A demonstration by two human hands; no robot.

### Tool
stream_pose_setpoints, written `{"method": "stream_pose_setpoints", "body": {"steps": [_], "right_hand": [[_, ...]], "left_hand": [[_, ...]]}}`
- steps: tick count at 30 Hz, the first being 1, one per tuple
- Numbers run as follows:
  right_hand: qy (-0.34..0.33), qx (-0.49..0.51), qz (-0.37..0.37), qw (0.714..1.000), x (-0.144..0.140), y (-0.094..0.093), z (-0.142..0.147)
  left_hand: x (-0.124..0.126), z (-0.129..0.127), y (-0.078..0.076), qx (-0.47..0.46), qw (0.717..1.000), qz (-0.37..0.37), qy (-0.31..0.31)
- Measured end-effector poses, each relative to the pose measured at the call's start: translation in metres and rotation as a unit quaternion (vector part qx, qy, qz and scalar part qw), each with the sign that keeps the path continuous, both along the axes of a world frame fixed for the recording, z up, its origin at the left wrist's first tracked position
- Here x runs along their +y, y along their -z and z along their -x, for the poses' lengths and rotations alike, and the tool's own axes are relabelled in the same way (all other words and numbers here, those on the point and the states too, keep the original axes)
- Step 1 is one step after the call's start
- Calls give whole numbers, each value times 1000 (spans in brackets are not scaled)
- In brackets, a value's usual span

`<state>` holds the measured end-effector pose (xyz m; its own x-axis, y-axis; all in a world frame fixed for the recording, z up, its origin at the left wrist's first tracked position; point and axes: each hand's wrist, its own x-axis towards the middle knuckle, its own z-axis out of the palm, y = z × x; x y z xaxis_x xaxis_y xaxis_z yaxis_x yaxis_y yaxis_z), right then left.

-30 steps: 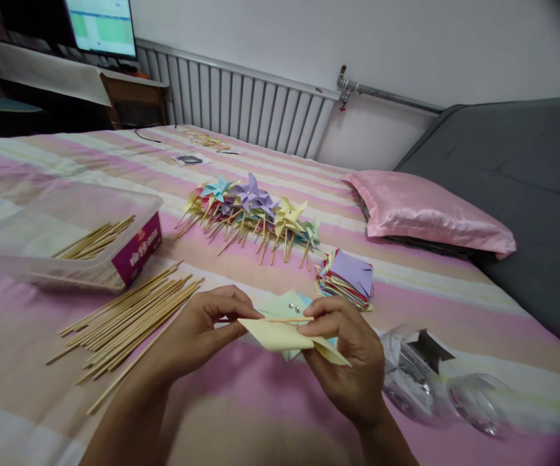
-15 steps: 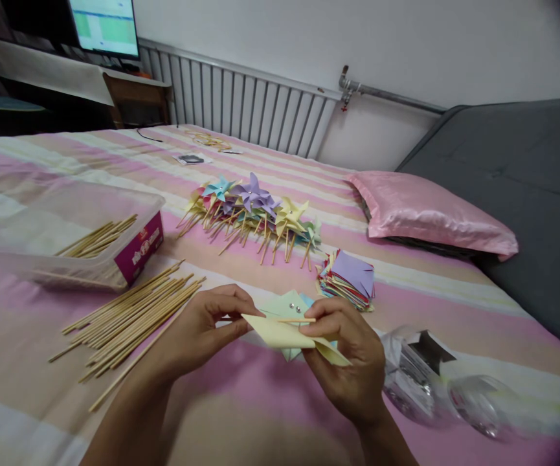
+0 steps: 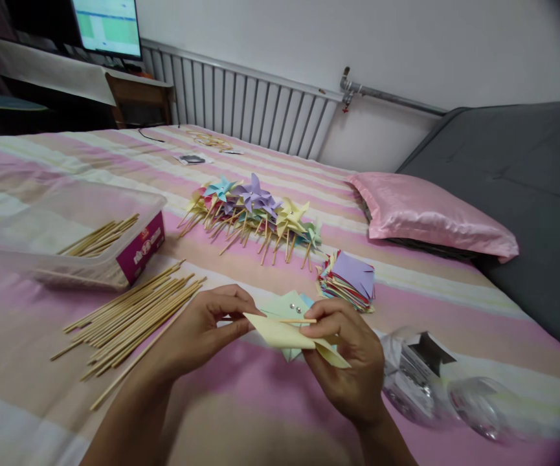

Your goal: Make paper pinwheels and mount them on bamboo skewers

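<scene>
from my remote seat, leftmost i see a clear tub (image 3: 141,251) holding a few thin rods (image 3: 102,238), then loose sticks (image 3: 134,327) lying beside it. next, the left hand (image 3: 214,323) pinches with thumb and fingers nearly together on one wooden stick (image 3: 299,321). the folded yellow paper (image 3: 284,336) sits between both hands, in front of pale green paper (image 3: 280,303). the right hand (image 3: 350,349) has its fingers curled closed around the yellow sheet's right side, fingertips at the stick's end. further right, i see clear plastic packaging (image 3: 418,372)
</scene>
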<state>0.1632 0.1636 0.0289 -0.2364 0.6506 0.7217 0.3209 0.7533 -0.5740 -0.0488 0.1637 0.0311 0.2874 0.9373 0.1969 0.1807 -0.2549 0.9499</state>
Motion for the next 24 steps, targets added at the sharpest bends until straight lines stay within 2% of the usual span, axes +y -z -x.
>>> {"method": "stream_pose_setpoints", "body": {"steps": [24], "right_hand": [[-15,15,8,1000,1,2,0]], "left_hand": [[-1,-1,-1,17,1000,-4,-5]]}}
